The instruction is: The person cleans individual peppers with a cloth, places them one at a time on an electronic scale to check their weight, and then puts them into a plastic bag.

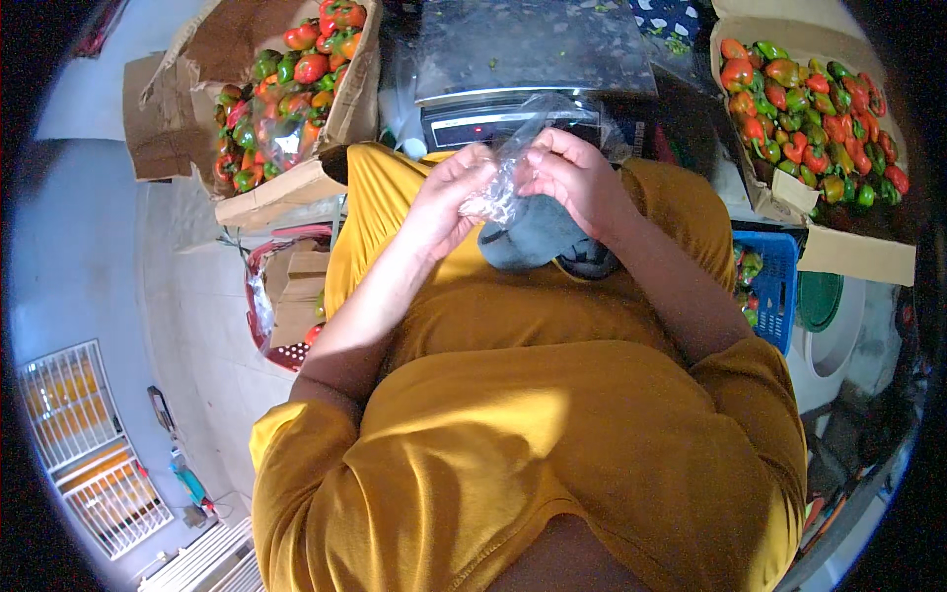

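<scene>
Over my lap, a crumpled clear plastic bag (505, 183) is stretched between both hands. My left hand (449, 192) grips the bag's left side, fingers closed on the film. With thumb and fingers pinched together, my right hand (572, 178) holds its other side near the upper part. Just beyond the hands stands a weighing scale (533, 59) with a flat metal top and a lit red mark on its front panel. A dark grey cloth-like thing (533, 235) lies on my lap beneath the bag.
Cardboard boxes of red, green and orange peppers stand far left (271, 202) and far right (789, 192). A blue crate (779, 286) with peppers sits by my right side, beside a white tub (834, 340). At my left is a red basket (261, 296) holding cardboard.
</scene>
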Tool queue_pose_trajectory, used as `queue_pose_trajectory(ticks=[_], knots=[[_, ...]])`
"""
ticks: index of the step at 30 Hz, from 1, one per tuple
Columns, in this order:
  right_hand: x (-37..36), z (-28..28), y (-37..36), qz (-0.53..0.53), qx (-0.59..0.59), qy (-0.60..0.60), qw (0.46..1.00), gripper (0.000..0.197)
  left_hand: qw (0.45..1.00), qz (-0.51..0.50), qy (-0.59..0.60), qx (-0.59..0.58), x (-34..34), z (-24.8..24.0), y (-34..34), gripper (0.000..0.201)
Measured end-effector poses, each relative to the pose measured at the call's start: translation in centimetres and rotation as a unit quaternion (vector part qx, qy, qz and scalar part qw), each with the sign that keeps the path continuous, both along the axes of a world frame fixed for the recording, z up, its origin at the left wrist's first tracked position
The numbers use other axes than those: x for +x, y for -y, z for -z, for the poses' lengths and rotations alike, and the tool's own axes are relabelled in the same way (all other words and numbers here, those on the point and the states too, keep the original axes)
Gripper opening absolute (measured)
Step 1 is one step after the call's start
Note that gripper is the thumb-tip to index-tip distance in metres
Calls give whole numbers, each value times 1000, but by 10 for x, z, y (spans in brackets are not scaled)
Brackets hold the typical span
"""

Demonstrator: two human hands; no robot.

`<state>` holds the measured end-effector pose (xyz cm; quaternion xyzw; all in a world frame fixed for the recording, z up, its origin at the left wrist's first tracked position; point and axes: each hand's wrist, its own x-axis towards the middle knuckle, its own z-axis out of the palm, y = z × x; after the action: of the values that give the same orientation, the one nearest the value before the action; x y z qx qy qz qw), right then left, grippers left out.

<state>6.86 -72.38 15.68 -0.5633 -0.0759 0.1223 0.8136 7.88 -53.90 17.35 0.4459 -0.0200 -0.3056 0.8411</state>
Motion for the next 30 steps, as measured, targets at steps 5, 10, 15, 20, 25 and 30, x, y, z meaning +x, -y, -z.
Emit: queue_pose_trajectory(ticks=[5,10,15,20,25,30], knots=[[-3,3,7,-134,253,-136,948,9,908,8,271,318,23,22,-12,17],[0,15,-9,-60,-67,126,988,14,977,-183,-40,101,13,-9,10,11],[13,-4,18,33,-253,-35,966,16,996,55,-34,-63,9,-7,-8,7],[4,-3,5,-8,-224,163,961,17,932,-97,241,252,30,12,-12,17],[18,-18,18,53,-427,70,900,21,990,-127,-53,16,6,-34,13,17],[18,-2,28,45,-483,273,831,16,895,-17,224,385,7,-1,11,13]])
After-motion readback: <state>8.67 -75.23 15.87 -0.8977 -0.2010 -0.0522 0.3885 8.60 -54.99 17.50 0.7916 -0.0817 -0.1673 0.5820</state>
